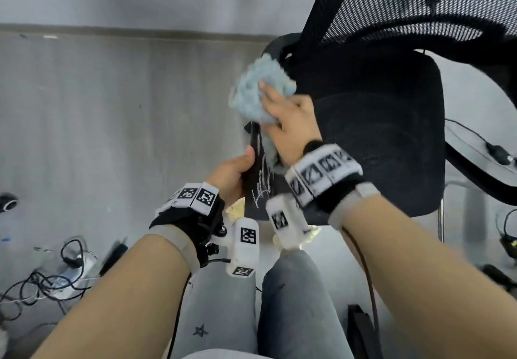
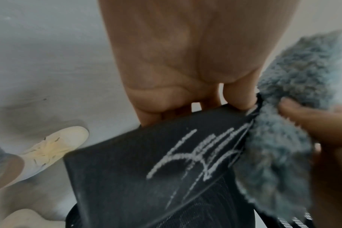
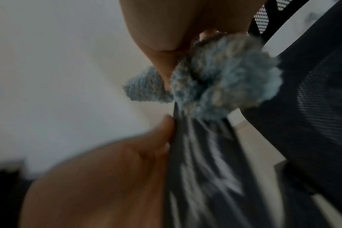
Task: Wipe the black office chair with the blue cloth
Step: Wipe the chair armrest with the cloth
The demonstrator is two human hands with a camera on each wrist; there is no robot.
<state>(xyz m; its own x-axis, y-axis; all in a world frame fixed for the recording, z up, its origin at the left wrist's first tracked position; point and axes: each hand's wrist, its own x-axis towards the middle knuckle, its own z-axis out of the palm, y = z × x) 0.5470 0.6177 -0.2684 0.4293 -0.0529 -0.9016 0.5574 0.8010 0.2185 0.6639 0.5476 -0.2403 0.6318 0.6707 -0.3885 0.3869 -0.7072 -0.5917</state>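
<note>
Right hand (image 1: 291,123), clenched on the bunched blue cloth (image 1: 260,90), is pressed at the far end of the scratched armrest (image 1: 258,174), whose near end is gripped by the left hand (image 1: 232,179), the armrest's length running near to far.

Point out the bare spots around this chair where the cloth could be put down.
The chair seat is bare right of the right hand holding the blue cloth. The grey floor left of the armrest that the left hand grips is bare up to the wall. Crowded: tangled cables lower left, more cables on the right.
</note>
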